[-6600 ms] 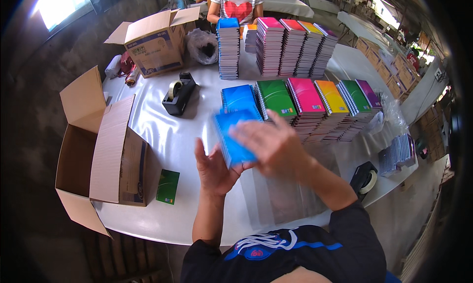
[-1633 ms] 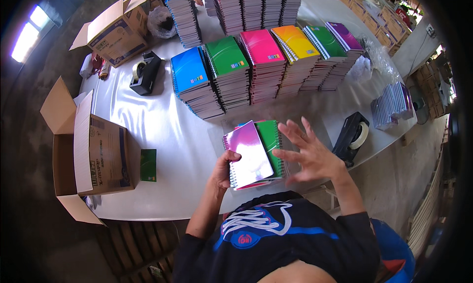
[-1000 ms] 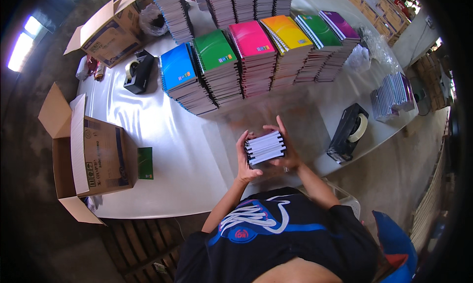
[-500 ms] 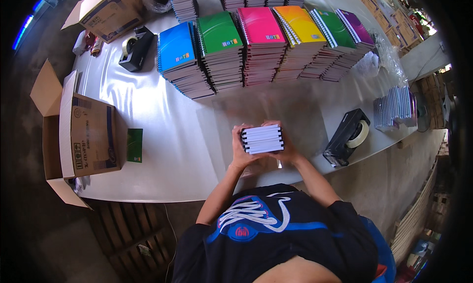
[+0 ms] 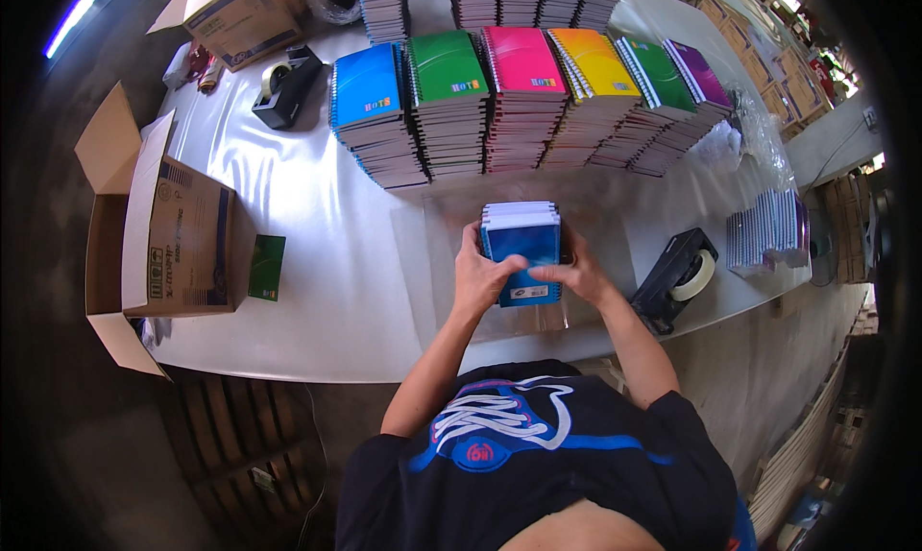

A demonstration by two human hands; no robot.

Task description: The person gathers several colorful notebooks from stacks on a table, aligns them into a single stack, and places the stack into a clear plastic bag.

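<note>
Between my two hands is a small stack of spiral notebooks [image 5: 523, 244], its blue cover facing up and its white page edges showing at the far end. My left hand [image 5: 483, 271] wraps its left side with the thumb across the cover. On the right side my right hand [image 5: 581, 271] grips it the same way, thumb on the cover. Beneath the stack lies a sheet of clear plastic film [image 5: 432, 292] on the table. Beyond stand tall piles of spiral notebooks with blue [image 5: 367, 83], green [image 5: 447, 66], pink [image 5: 523, 59], yellow [image 5: 594, 63] and purple [image 5: 696, 71] covers.
A black tape dispenser [image 5: 672, 280] stands near the right front edge, another [image 5: 286, 88] at the back left. Open cardboard boxes [image 5: 192, 239] stand left, beside a green card [image 5: 267, 268]. At right are more notebooks [image 5: 764, 232] and crumpled plastic wrap [image 5: 759, 138].
The stack in my hands has been tilted from showing its page edges to showing its blue cover. Both thumbs now lie over that cover. The whole view has shifted slightly.
</note>
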